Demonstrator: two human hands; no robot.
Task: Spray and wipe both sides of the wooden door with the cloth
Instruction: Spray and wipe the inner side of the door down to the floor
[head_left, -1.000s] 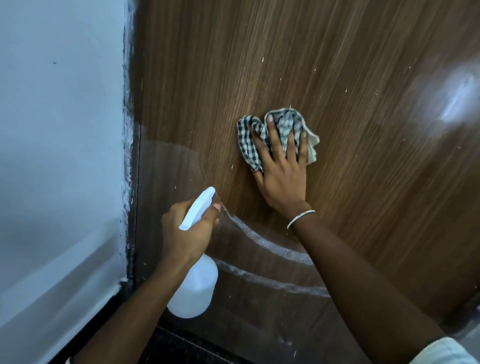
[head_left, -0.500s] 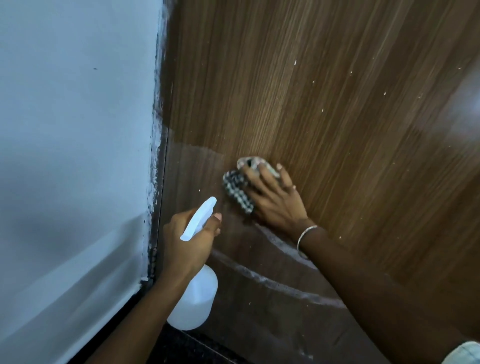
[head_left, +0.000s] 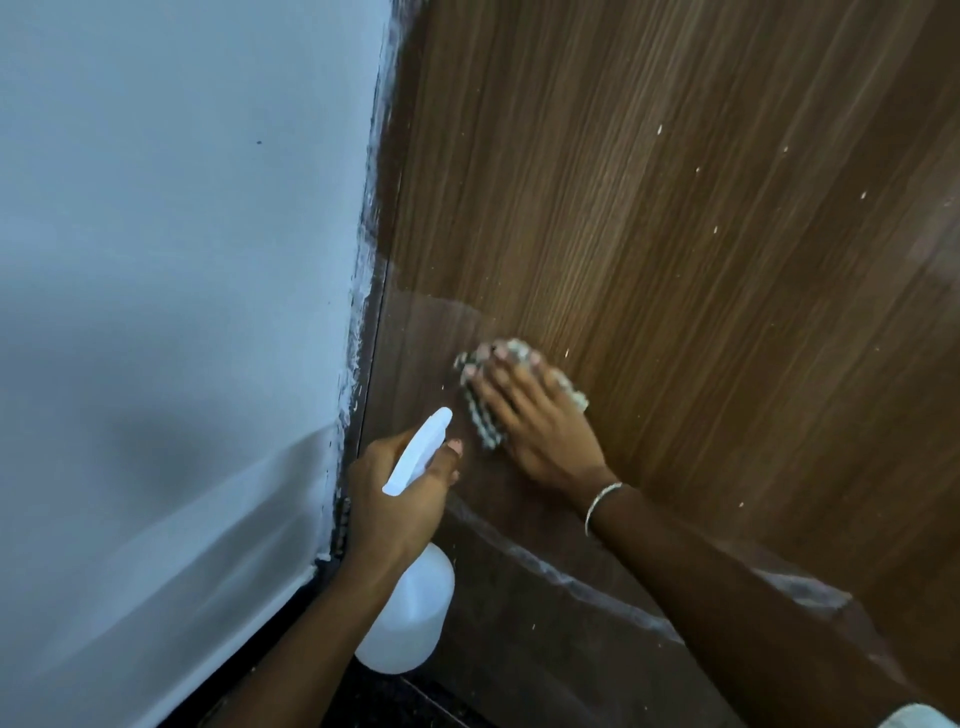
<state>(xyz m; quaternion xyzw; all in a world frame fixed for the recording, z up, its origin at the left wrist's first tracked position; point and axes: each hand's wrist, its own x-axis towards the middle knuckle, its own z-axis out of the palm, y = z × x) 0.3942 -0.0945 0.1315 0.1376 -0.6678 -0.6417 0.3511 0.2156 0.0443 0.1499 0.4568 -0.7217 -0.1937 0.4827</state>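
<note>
**Checked cloth pressed to door's lower left**

A person's right hand (head_left: 540, 421) lies flat on the wooden door (head_left: 675, 234), low on the panel and near the door's left edge. Its fingers are spread and fairly straight over a bunched black-and-white checked cloth (head_left: 480, 415), pinning it against the wood rather than closing round it. The cloth shows past the fingertips and on both sides of the hand; hand and cloth are both blurred. A thin silver bangle (head_left: 600, 504) circles the right wrist.

Just off the door's face, below and left of the cloth, the left hand (head_left: 395, 499) grasps a white spray bottle (head_left: 410, 618) by the neck, fingers wrapped round it under the trigger head, the nozzle pointing up toward the wood. The bottle's round body hangs beneath the fist, in front of the door's bottom corner.

Pale curved streaks (head_left: 545, 566) cross the door's darker lower part under the right forearm, and small white specks (head_left: 660, 130) dot the wood higher up. A light painted wall (head_left: 182, 260) meets the door's left edge, with ragged white paint along the join. Dark floor (head_left: 395, 696) shows at the door's foot.
</note>
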